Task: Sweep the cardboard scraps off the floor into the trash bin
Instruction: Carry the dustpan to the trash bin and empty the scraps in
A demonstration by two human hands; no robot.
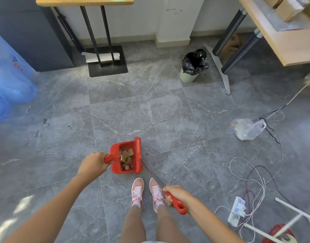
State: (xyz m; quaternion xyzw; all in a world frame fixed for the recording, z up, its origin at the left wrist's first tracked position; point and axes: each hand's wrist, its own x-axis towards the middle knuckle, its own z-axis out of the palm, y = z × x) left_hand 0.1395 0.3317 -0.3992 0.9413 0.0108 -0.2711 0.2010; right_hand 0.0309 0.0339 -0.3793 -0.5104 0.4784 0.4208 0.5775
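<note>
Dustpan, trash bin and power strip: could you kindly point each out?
dustpan [115, 150], head view, red side wall.
trash bin [186, 78], head view, pale green outer wall.
power strip [237, 211], head view, white casing.

Bright, even daylight — sun patches lower left, wide-angle bowing, blurred edges at right.

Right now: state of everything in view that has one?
red dustpan: handle gripped by left hand, loaded.
cardboard scraps: piled inside the dustpan.
broom: grip held by right hand, head against the dustpan's mouth.
trash bin: upright, black liner open, well apart from the dustpan.
clear plastic bag: lying crumpled.
power strip: sockets occupied.
</note>
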